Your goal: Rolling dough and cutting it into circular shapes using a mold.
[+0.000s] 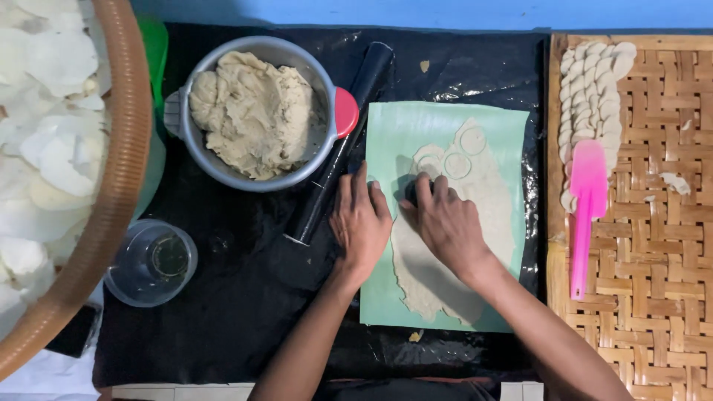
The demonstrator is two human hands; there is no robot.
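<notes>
Rolled dough (475, 215) on mat (386, 297); rolling pin (338, 148) left of mat; dough bowl (256, 111) further left; cup (152, 261) below bowl; spatula (585, 215) on woven tray (653, 282), right.

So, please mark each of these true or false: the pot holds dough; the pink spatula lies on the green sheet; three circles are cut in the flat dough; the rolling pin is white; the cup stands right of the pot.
1. The pot holds a lump of dough: true.
2. The pink spatula lies on the green sheet: false, it lies on the woven mat.
3. Three circles are cut in the flat dough: true.
4. The rolling pin is white: false, it is black.
5. The clear cup stands right of the pot: false, it stands below-left.
</notes>
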